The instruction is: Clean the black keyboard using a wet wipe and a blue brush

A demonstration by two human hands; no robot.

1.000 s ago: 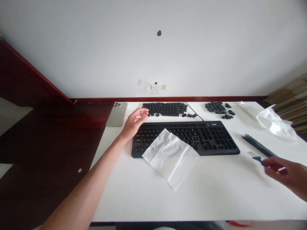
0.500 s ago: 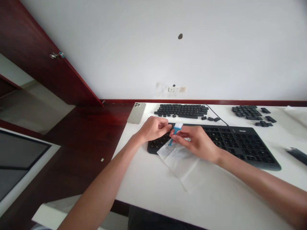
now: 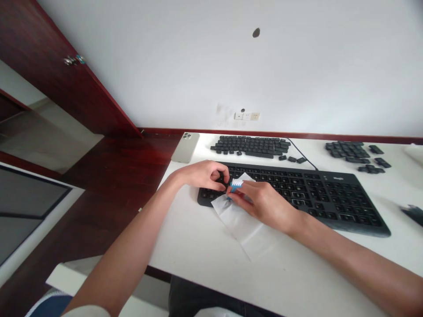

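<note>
A black keyboard [image 3: 343, 198] with its keycaps off lies across the white table. Over its left end is my left hand [image 3: 205, 174], thumb and fingers curved and apart, nothing visible between them; the fingertips are at or just above the key sockets. My right hand [image 3: 264, 202] grips a small blue brush [image 3: 235, 186] with white bristles, close to the left fingertips. Beneath the right hand a thin white tissue [image 3: 244, 229] spreads over the keyboard's front edge and onto the table. Whether the right fingers also pinch the tissue is hidden.
Rows of loose black keycaps [image 3: 254, 145] lie behind the keyboard, with another group of keycaps [image 3: 348, 150] farther right. A phone [image 3: 185, 147] rests at the back left corner. The keyboard cable [image 3: 302, 154] runs backward. At the right is a dark object [image 3: 413, 213].
My left hand's fingers have spread from a pinch and come down over the keyboard's left end. The brush in my right hand has moved lower and left, and a tissue corner now shows behind it.
</note>
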